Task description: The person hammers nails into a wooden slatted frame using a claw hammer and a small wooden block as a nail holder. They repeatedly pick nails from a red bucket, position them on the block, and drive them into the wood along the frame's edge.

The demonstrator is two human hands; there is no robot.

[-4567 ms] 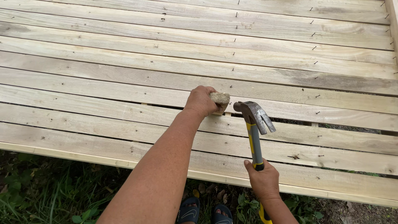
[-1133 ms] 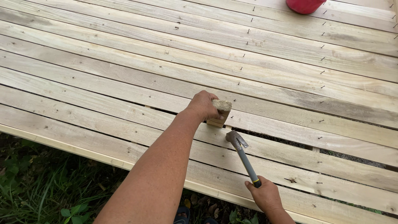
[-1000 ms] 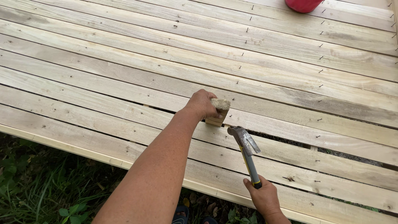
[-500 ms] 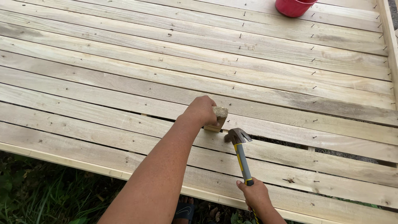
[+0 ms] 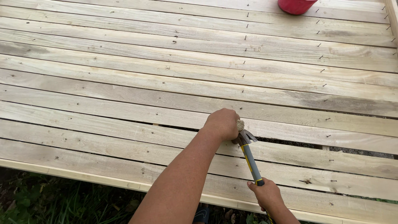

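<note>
Head view: a small wood block (image 5: 239,125) is pinched in the left hand (image 5: 222,123), fingers curled tight on it, pressed at the gap between two deck boards (image 5: 124,137). A hammer (image 5: 248,155) is gripped at the handle end by the right hand (image 5: 267,195), closed around it; its long axis runs up and slightly left from that grip, head touching the block just right of the left hand. A red bucket (image 5: 295,6) is seen well apart at the top edge.

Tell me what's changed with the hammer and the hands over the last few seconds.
The yellow-handled claw hammer, gripped by the right hand, swung in until its head met the small wooden block. The left hand kept its grip on that block on the pale wooden planks.
</note>
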